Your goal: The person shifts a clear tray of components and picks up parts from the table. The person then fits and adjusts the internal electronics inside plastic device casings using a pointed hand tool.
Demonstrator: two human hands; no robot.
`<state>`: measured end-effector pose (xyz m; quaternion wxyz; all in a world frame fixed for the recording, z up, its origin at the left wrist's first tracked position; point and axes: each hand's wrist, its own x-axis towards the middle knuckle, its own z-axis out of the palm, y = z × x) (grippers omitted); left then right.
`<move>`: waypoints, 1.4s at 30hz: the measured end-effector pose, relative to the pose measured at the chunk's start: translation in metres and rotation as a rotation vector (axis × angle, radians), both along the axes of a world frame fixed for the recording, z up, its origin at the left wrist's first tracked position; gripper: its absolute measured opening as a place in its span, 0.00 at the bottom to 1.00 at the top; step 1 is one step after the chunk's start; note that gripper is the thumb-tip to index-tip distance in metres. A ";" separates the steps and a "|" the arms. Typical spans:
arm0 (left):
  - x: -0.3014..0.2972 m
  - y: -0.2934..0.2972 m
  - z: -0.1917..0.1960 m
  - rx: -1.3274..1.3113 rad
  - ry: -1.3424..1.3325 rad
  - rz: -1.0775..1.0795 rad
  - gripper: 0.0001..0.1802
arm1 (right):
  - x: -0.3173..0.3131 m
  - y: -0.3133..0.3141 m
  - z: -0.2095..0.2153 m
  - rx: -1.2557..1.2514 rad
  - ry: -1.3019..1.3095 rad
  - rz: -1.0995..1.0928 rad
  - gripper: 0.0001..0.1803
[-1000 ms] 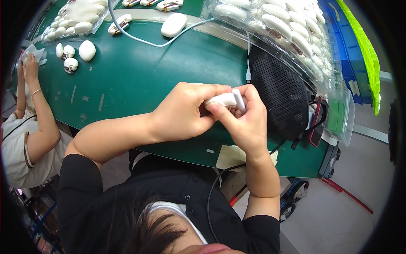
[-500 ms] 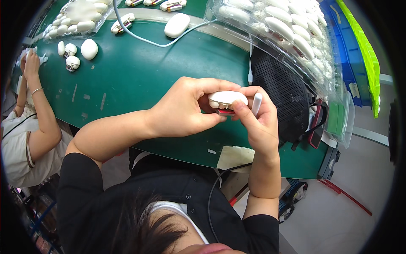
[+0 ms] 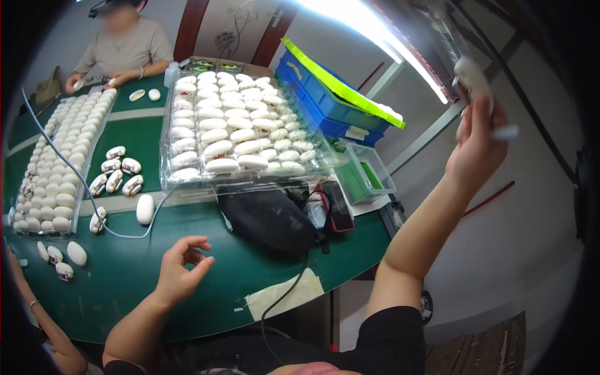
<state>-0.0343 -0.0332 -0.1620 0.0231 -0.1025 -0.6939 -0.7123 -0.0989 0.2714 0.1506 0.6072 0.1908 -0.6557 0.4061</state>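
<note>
The right hand (image 3: 478,140) is raised high, well off the right end of the green worktop (image 3: 125,269), its grip closed on a small white oval shell (image 3: 473,75) held at the fingertips, with a thin pale piece (image 3: 505,132) sticking out beside the thumb; both are blurred. The left hand (image 3: 181,269) hovers just over the worktop near its front edge, its grip loosely open and holding nothing, fingers curled. Behind that hand lies a black mesh pouch (image 3: 269,220), and behind the pouch stands a clear tray (image 3: 234,134) packed with white oval shells. To the left of the tray, a loose white shell (image 3: 145,209) lies on a grey cable (image 3: 94,206). Beyond the tray sits another person (image 3: 122,50).
</note>
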 end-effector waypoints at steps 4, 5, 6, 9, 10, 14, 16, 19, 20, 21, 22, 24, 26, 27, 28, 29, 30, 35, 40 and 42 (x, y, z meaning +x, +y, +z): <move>-0.005 0.002 -0.004 -0.098 0.021 -0.015 0.12 | -0.071 0.052 0.123 0.247 0.179 -0.490 0.29; -0.008 0.003 -0.009 -0.112 0.022 -0.035 0.11 | -0.099 0.083 0.153 0.283 0.073 -0.444 0.33; -0.009 0.002 -0.013 -0.129 0.008 -0.040 0.10 | -0.108 0.077 0.163 0.295 -0.118 -0.679 0.33; -0.012 0.003 -0.013 -0.148 0.014 -0.045 0.08 | -0.152 0.100 0.190 0.520 -0.235 -1.067 0.29; -0.012 0.002 -0.012 -0.169 0.022 -0.033 0.08 | -0.161 0.103 0.191 0.552 -0.296 -1.110 0.29; -0.008 -0.001 -0.009 -0.136 -0.021 -0.013 0.07 | -0.174 0.112 0.192 0.613 -0.303 -1.016 0.28; -0.005 -0.002 -0.006 -0.207 0.099 0.001 0.07 | -0.169 0.129 0.207 0.710 -0.196 -1.201 0.27; -0.016 0.008 0.000 -0.201 0.154 -0.059 0.07 | -0.135 0.167 0.184 0.541 -0.196 -0.735 0.22; -0.013 0.004 0.000 -0.194 0.148 -0.011 0.07 | -0.134 0.150 0.139 0.588 -0.185 -0.399 0.19; -0.010 -0.006 0.000 -0.209 0.173 0.035 0.06 | -0.105 0.066 0.082 0.226 -0.271 -0.017 0.17; -0.008 -0.010 0.002 -0.213 0.206 0.049 0.06 | -0.064 0.046 0.043 0.235 -0.362 0.006 0.18; -0.012 -0.014 0.009 -0.203 0.192 0.051 0.05 | -0.020 0.002 -0.046 0.053 -0.439 0.298 0.21; -0.019 -0.019 0.012 -0.209 0.218 0.144 0.04 | -0.007 -0.008 -0.116 0.015 -0.542 0.689 0.25; -0.023 -0.020 0.015 -0.221 0.210 0.135 0.04 | -0.006 -0.015 -0.145 -0.025 -0.608 0.817 0.26; -0.021 -0.025 0.014 -0.237 0.230 0.218 0.04 | -0.012 -0.030 -0.175 -0.068 -0.685 0.982 0.28; -0.024 -0.027 0.018 -0.239 0.268 0.266 0.04 | -0.009 -0.042 -0.193 -0.147 -0.740 0.999 0.31; -0.028 -0.026 0.024 -0.247 0.283 0.295 0.04 | -0.006 -0.054 -0.205 -0.228 -0.792 1.010 0.33; -0.072 -0.034 0.056 -0.306 0.261 0.452 0.05 | -0.016 -0.084 -0.256 -0.297 -0.881 1.177 0.40; -0.147 -0.033 0.076 -0.554 0.400 0.496 0.10 | -0.009 -0.088 -0.284 -0.263 -0.991 1.113 0.42; -0.177 -0.027 0.074 -0.583 0.391 0.466 0.12 | -0.010 -0.090 -0.288 -0.302 -0.957 1.087 0.40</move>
